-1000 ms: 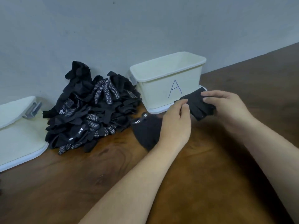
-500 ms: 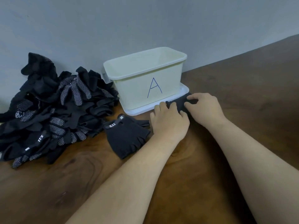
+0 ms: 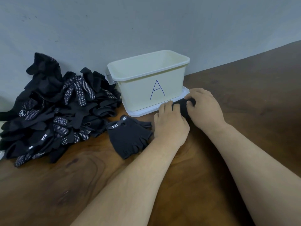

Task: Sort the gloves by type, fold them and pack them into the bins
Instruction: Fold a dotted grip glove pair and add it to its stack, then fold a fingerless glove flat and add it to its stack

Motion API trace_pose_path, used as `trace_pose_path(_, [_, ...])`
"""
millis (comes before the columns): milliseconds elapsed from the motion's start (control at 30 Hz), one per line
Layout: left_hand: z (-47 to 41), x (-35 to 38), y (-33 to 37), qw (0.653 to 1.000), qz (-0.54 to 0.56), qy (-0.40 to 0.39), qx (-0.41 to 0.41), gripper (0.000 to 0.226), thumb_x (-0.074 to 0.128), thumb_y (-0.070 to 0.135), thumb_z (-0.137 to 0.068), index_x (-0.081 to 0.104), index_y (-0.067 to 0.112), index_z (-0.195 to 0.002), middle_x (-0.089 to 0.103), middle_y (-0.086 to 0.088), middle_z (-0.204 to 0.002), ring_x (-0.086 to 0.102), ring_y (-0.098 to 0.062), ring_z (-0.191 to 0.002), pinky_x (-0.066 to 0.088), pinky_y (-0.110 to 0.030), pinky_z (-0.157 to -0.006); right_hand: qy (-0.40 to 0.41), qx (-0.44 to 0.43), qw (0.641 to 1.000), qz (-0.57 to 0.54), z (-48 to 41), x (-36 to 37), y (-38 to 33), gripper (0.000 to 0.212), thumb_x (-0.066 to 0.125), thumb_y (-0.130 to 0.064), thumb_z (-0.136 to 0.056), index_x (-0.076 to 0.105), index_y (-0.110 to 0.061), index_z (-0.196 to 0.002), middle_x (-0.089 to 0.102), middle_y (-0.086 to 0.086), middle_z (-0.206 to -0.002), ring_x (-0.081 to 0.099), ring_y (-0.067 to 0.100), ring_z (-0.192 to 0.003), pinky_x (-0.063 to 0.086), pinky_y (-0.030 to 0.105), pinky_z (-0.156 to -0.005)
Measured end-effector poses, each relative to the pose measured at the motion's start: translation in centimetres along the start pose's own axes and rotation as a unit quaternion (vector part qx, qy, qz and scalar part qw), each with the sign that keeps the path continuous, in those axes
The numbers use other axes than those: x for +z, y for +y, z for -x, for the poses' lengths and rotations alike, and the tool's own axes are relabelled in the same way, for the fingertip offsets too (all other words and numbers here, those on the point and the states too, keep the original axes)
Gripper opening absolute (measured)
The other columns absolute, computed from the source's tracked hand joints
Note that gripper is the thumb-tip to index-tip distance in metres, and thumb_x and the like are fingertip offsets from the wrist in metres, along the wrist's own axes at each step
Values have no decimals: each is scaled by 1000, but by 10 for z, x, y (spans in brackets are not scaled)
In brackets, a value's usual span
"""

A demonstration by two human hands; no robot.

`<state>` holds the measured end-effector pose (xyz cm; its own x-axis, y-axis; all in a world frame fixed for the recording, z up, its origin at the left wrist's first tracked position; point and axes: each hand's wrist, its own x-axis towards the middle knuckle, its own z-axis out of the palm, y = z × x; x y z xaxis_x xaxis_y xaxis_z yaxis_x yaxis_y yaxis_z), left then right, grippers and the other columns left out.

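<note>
The glove (image 3: 183,106) now lies as a short, thick, dark bundle on the table (image 3: 244,98), just in front of the right corner of the bin (image 3: 138,93) marked A and against the white lid (image 3: 140,112) the bin stands on. A second ago it hangs flat in the air between both hands, level with the bin's front. Half a second ago it is pressed down on the wood. Now it is bunched into a compact roll, so the fold looks nearly made. The left hand (image 3: 171,123) curls its fingers over the bundle's left end, knuckles up. The right hand (image 3: 206,110) wraps its fingers round the right end from the far side. Both hold the glove closely, and the two hands are nearly touching. I judge that the fold needs only a last squeeze before the bundle can be lifted into the bin. From this angle no gloves show in the bin, though its floor is hidden. Just left of the left hand a fingerless glove (image 3: 128,139) with a 5.11 tab lies flat on the table, unfolded, probably the first one's mate. Further left the pile (image 3: 57,110) of black gloves, some dotted with white grip spots, leans against the grey wall (image 3: 146,22), unsorted, so most of the task remains.
</note>
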<state>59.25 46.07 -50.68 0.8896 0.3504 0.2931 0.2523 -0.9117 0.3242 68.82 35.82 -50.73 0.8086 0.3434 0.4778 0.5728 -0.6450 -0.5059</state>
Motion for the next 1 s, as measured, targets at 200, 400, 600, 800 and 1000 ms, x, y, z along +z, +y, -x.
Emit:
trace_pose_path(200, [0, 2, -1, 999, 1, -37, 10, 50, 40, 22, -107, 43, 19, -156, 46, 0, -158, 38, -21, -148, 27, -43, -122, -158, -44, 985, 50, -1, 11, 13, 44, 42, -18, -111, 57, -21, -152, 48, 2, -164, 40, 23, -154, 37, 47, -122])
trace_pose_path(400, [7, -2, -4, 998, -15, -41, 37, 56, 43, 18, -105, 37, 15, -161, 37, -3, -167, 27, -21, -157, 19, -42, -130, -158, -36, 985, 68, 0, 6, 9, 45, 35, -18, -113, 53, -21, -154, 46, 0, -165, 36, 22, -155, 27, 53, -125])
trace_pose_path(600, [44, -23, -20, 996, -43, 12, 75, 50, 51, 19, -102, 52, 12, -152, 53, -5, -155, 40, -23, -151, 24, -40, -127, -134, -82, 987, 36, 15, 2, -13, 43, 38, -19, -114, 56, -24, -152, 45, -8, -166, 27, 17, -160, 18, 48, -128])
trace_pose_path(800, [92, -54, -66, 990, -46, 63, 114, 44, 49, 26, -98, 65, 18, -138, 65, 3, -140, 53, -17, -140, 38, -44, -122, -145, -172, 974, 5, 51, 6, -53, 42, 38, -22, -115, 57, -27, -153, 44, -12, -165, 26, 11, -160, 16, 41, -129])
trace_pose_path(1000, [135, -86, -126, 997, 0, -18, 78, 44, 46, 33, -107, 52, 27, -150, 53, 11, -150, 48, -10, -138, 33, -31, -121, -206, -199, 957, -45, 86, 19, -107, 42, 50, -28, -111, 58, -33, -152, 46, -10, -165, 36, 10, -154, 26, 42, -129])
